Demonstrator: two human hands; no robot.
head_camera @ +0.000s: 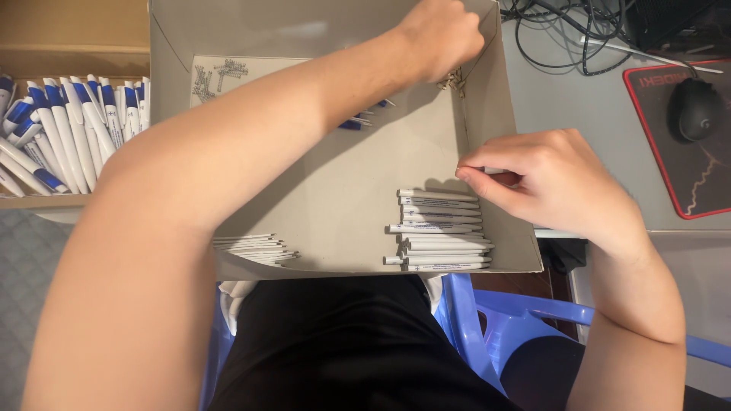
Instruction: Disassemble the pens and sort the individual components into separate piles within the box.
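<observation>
Right hand (pixel 552 183) pinched, perhaps on pen barrel (pixel 487 170)

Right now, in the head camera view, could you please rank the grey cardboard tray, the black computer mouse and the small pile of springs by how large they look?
1. Grey cardboard tray, by far the largest.
2. Black computer mouse.
3. Pile of springs, about the mouse's size; it lies loosely spread, so this ranking is unsure.

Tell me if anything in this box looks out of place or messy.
Mostly tidy. The white pen barrels lie stacked in the cardboard box, though a few jut out leftward. Small springs lie scattered loosely in the far left corner. Nothing looks damaged.
</observation>
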